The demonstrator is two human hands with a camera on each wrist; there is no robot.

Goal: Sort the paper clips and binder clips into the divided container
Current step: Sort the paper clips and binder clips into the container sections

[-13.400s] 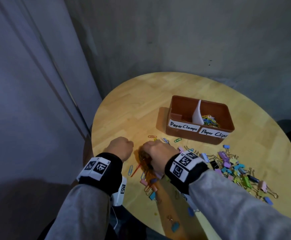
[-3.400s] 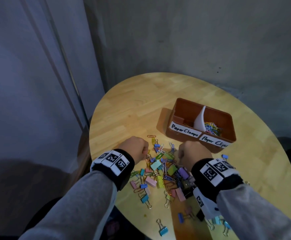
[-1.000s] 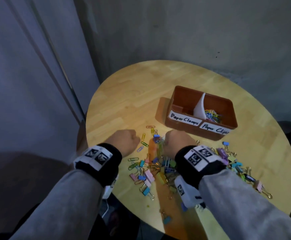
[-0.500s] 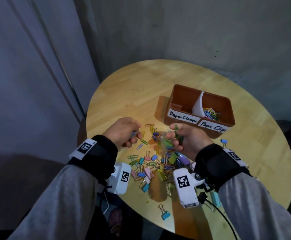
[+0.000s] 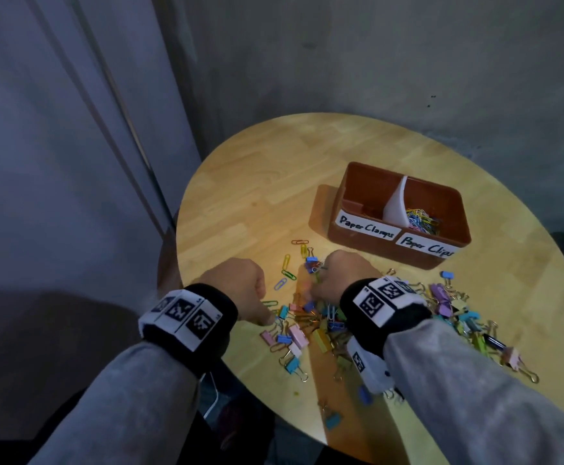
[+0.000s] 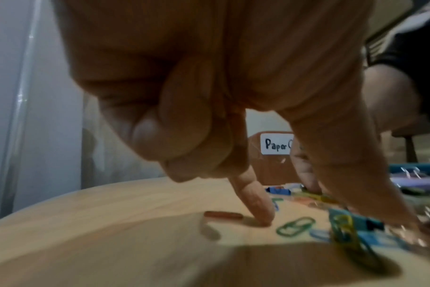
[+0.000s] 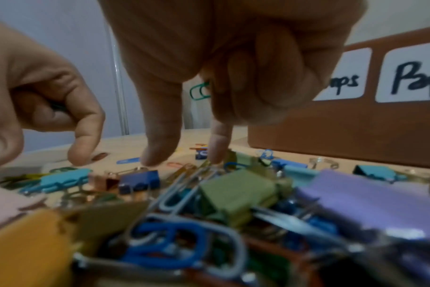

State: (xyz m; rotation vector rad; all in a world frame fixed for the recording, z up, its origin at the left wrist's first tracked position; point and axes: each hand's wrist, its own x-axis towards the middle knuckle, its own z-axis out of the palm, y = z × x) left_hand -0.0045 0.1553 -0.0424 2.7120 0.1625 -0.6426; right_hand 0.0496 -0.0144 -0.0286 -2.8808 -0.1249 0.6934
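Observation:
The brown divided container (image 5: 374, 247) stands at the back right, labelled "Paper Clamps" and "Paper Clips"; coloured paper clips (image 5: 419, 219) lie in its right compartment. A mixed pile of binder clips and paper clips (image 5: 314, 333) lies in front of it. My right hand (image 5: 344, 273) is knuckles-up over the pile; its thumb and index finger (image 7: 217, 147) reach down into the clips while its curled fingers hold a green paper clip (image 7: 200, 93). My left hand (image 5: 237, 283) sits left of the pile, index finger (image 6: 255, 200) on the table beside a green paper clip (image 6: 295, 226), a dark clip tucked in its curl.
Loose paper clips (image 5: 287, 263) lie between the hands and the container. More binder clips (image 5: 458, 313) spread to the right toward the round wooden table's (image 5: 257, 182) edge. A grey wall stands close behind, and the table's near edge is just under my wrists.
Half a second ago both hands were lifted and turned, showing clips in the fingers. Now they are knuckles-up and lowered onto the pile, fingertips touching the table.

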